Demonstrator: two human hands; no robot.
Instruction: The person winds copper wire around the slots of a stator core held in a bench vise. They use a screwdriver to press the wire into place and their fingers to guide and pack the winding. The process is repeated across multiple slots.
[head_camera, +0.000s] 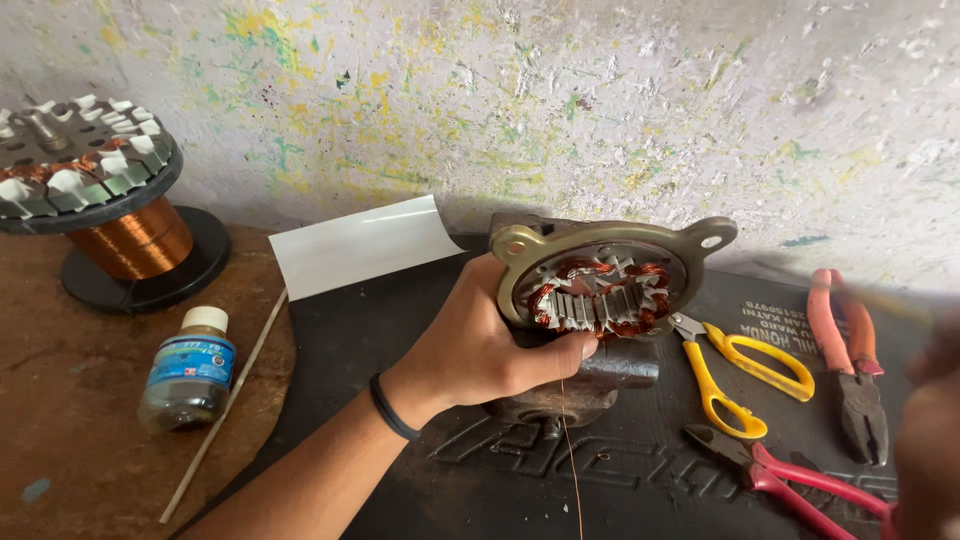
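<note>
Copper-wound stator (600, 290) gripped in our left hand (480, 345).
Our right hand (930, 430) is a blur at the frame edge, grip unreadable; yellow scissors (735, 370) lie on the worktop (400, 480).

Counted: 2 stators (600, 290), 2 pliers (850, 370), 1 scissors (735, 375), 1 bottle (187, 370), 1 wire spool (135, 245), 1 stick (225, 405).

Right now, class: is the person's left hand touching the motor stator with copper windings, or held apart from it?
Touching. The head view shows the left hand wrapped around the stator, thumb pressed along its lower rim, no gap between them.
</note>
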